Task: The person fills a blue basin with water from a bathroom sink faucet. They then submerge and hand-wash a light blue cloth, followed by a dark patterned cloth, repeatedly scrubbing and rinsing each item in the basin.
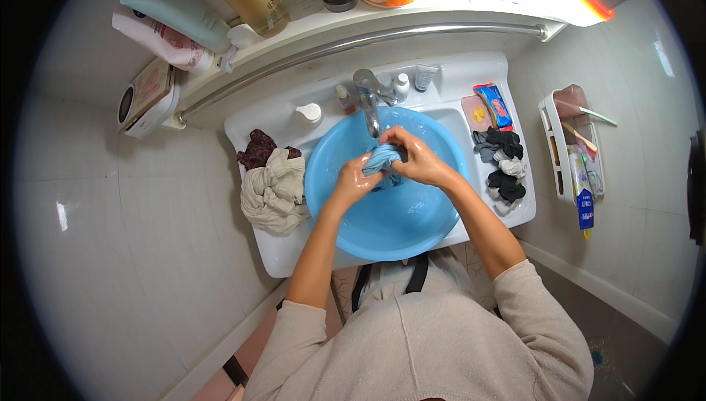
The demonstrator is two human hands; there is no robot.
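A white sink counter point(279, 255) bears a wide blue basin point(397, 228), with a chrome faucet point(365, 88) at 12 o'clock. Around the basin, a white bottle point(401, 86) stands at 12, a blue-and-red packet point(500, 107) lies at 2, bunched dark and pale fabrics point(509, 166) line 3, cream knitwear point(273, 189) and dark patterned cloth point(256, 149) crowd 9, and a white container point(309, 113) stands between 10 and 11.

Faucet point(368, 96) behind, basin point(393, 228) front open
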